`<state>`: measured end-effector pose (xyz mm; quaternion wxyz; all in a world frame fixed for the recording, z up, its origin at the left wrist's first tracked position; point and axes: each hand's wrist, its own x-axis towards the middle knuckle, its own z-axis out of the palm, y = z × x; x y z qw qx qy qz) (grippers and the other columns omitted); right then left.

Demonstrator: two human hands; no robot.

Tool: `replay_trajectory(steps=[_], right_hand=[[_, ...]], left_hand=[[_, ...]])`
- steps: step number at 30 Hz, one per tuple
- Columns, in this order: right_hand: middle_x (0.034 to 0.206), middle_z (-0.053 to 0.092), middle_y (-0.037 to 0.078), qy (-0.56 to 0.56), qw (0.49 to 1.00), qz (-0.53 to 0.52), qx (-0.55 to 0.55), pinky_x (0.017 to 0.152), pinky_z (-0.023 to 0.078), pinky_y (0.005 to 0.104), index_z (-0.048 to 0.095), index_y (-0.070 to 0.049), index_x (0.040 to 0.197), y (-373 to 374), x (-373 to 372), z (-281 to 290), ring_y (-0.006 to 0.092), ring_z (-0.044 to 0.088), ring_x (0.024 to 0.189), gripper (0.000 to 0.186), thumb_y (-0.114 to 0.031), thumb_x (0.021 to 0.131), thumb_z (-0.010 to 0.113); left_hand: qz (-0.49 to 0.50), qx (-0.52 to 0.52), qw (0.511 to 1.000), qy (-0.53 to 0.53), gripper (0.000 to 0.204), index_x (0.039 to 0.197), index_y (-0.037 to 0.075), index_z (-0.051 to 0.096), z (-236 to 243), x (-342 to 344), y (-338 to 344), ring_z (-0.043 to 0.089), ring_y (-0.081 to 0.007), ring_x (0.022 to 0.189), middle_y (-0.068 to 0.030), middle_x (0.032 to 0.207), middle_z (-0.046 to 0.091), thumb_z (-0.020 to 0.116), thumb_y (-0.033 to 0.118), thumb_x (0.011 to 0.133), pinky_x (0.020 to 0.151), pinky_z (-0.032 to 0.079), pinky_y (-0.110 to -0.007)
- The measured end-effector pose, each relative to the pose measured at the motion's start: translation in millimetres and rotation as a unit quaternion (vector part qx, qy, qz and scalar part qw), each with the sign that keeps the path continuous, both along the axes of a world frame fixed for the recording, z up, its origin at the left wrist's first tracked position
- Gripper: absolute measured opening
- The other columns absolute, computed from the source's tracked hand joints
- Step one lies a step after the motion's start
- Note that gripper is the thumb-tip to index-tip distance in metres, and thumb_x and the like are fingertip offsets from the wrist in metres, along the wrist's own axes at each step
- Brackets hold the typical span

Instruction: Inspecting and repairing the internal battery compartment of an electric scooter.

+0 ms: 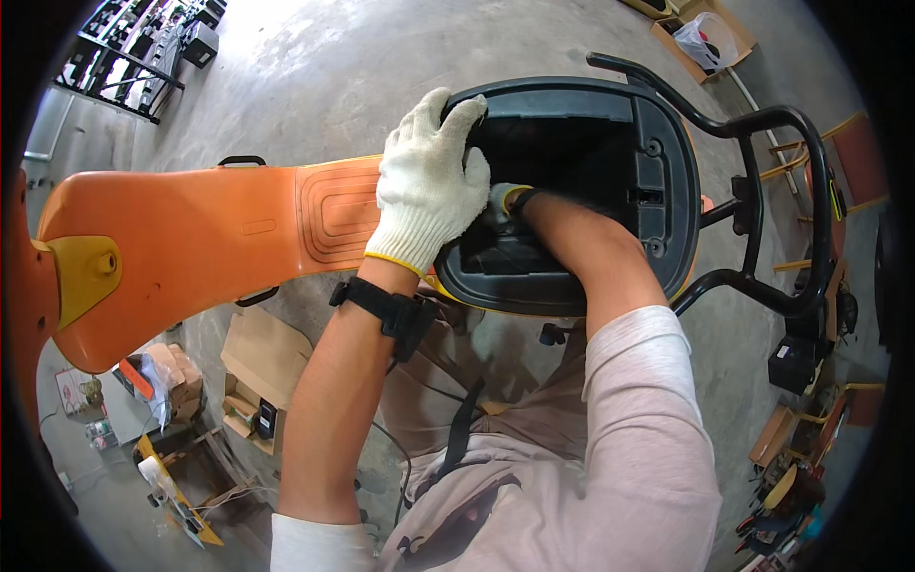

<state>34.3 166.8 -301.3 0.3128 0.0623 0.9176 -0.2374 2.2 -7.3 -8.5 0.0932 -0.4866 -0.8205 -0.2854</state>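
A black plastic under-seat storage box (pixel 679 219) with a deep, dark inside is set in the rear of an orange electric scooter (pixel 191 224). My left hand (pixel 429 181), in a white knit glove, curls its fingers and thumb over the box's left rim. Down inside the box is my right hand (pixel 501 202), also gloved; only a bit of the glove and its cuff shows near the left wall. Its fingers, and anything in them, are hidden in the dark. A black strap with a small device (pixel 396 315) sits on my left wrist.
A black tubular rack (pixel 810 191) sticks out behind the box on the right. At lower left lies an opened cardboard box (pixel 267 367) near a cluttered table. Black metal shelving (pixel 124 62) stands at upper left; another carton (pixel 734 43) is at upper right.
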Motion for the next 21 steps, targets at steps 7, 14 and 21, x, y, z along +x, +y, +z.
replay_trajectory(steps=[7, 14, 21], right_hand=[[0.110, 0.076, 0.019, 0.297, 0.941, 0.128, 0.103, 0.086, 0.057, 0.0485, 0.077, -0.007, 0.109, -18.5, -7.2, 4.9, 0.0349, 0.073, 0.102, 0.030, -0.021, 0.091, 0.057], [0.120, 0.074, 0.017, 0.185, 0.982, 0.030, 0.000, 0.090, 0.056, 0.0473, 0.075, -0.011, 0.117, -14.2, -0.2, 94.0, 0.0345, 0.071, 0.108, 0.033, -0.025, 0.093, 0.057], [0.113, 0.075, 0.019, -0.028, 0.999, 0.019, 0.026, 0.089, 0.056, 0.0469, 0.076, -0.009, 0.115, 0.6, -1.5, 77.6, 0.0325, 0.073, 0.103, 0.037, -0.027, 0.084, 0.068]], left_hand=[[0.005, -0.007, 1.000, 0.008, 0.050, 0.136, 0.020, 0.062, -1.9, -0.6, 0.9, 0.055, -0.0402, 0.129, -0.0158, 0.144, 0.055, 0.065, 0.014, 0.086, 0.107, 0.049, -0.049], [0.004, 0.001, 1.000, 0.008, 0.050, 0.136, 0.020, 0.062, -2.5, -0.3, 0.1, 0.055, -0.0407, 0.130, -0.0157, 0.144, 0.055, 0.065, 0.015, 0.086, 0.107, 0.049, -0.049], [0.001, -0.006, 1.000, 0.006, 0.052, 0.137, 0.019, 0.061, -0.6, -0.5, -0.1, 0.055, -0.0407, 0.130, -0.0168, 0.144, 0.054, 0.065, 0.014, 0.086, 0.108, 0.048, -0.049]])
